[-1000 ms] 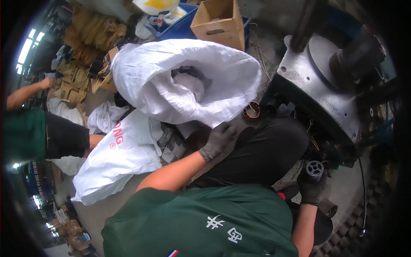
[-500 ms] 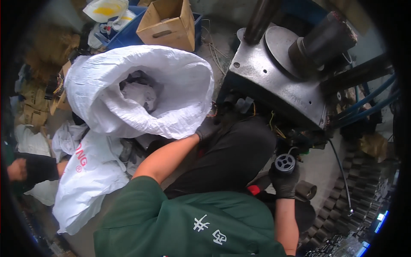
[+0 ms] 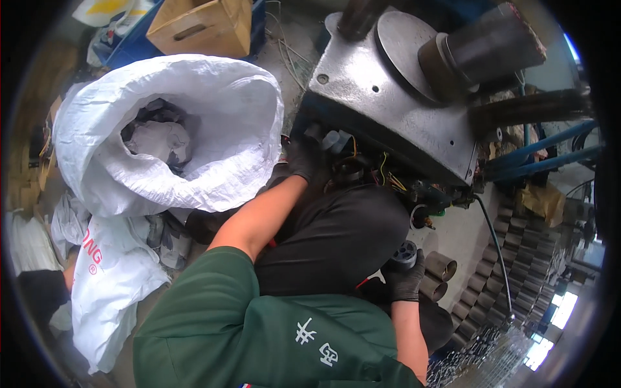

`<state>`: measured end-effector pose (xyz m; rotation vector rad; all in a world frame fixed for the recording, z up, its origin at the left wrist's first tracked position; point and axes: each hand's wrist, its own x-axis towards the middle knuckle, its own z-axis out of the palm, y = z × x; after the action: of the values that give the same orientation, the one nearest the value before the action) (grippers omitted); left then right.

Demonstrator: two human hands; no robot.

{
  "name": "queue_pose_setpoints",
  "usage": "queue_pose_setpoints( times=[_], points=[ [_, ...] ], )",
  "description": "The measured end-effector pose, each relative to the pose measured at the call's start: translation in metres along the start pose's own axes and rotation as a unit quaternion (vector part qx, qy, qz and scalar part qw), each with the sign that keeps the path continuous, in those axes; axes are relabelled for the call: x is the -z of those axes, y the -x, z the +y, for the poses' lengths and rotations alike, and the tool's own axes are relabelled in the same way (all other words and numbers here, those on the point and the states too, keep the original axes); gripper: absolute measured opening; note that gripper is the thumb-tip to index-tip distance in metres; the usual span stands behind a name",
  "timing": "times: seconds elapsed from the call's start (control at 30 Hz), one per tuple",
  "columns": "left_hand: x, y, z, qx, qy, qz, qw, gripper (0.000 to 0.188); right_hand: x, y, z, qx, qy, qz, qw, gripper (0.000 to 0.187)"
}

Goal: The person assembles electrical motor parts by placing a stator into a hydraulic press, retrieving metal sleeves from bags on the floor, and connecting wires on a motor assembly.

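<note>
Both my hands wear dark gloves. My right hand (image 3: 407, 279), at the lower right beside my knee, is closed round a short grey metal cylinder with a spoked end face (image 3: 405, 253). My left hand (image 3: 306, 158) reaches into the shadow at the near side of the machine, close to some translucent plastic pieces (image 3: 337, 141). Its fingers blend into the dark there, and whether they grip anything cannot be made out. Just left of that hand stands a large open white woven sack (image 3: 220, 139), with crumpled pale material (image 3: 157, 139) inside.
A heavy steel machine plate (image 3: 401, 97) with posts fills the upper right. Loose coloured wires (image 3: 387, 169) hang below it. Metal sleeves (image 3: 441, 265) stand beside my right hand, near stacked dark parts (image 3: 491, 271). Behind the sack is a wooden box (image 3: 200, 29). Another person's dark sleeve (image 3: 42, 294) shows at left.
My left hand has gone from beside the sack's rim farther forward, under the machine's edge. My right hand, still holding the spoked cylinder, is lower and closer to my knee. The whole view has shifted.
</note>
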<state>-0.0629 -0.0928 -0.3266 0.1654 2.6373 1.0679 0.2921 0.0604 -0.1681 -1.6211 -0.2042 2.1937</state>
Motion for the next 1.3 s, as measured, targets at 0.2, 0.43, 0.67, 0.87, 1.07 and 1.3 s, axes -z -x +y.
queue_pose_setpoints(
  times=[0.2,0.43,0.67,0.87,1.07,1.3],
  points=[
    [-0.043,-0.021,-0.068,-0.174,-0.133,-0.021,0.976,0.022,-0.019,0.008,0.008,-0.009,0.007,-0.024,1.0,0.048],
    [-0.049,-0.027,-0.038,-0.132,0.199,-0.021,0.971,0.029,-0.015,0.003,0.006,-0.001,0.009,-0.011,1.0,0.053],
    [-0.057,-0.053,-0.03,-0.06,0.182,0.005,0.981,0.045,-0.005,-0.003,0.003,-0.015,-0.01,-0.044,0.999,0.05],
    [-0.055,-0.039,-0.023,0.192,0.392,-0.158,0.886,0.066,0.009,-0.009,-0.001,0.0,0.004,-0.024,1.0,0.048],
    [-0.096,-0.021,-0.105,0.169,0.603,-0.144,0.766,0.055,-0.025,0.002,0.007,-0.017,0.038,-0.017,0.999,0.052],
    [0.013,0.064,-0.103,0.11,0.361,-0.27,0.886,0.031,-0.027,0.018,0.003,-0.002,0.012,-0.077,0.997,0.047]
  ],
)
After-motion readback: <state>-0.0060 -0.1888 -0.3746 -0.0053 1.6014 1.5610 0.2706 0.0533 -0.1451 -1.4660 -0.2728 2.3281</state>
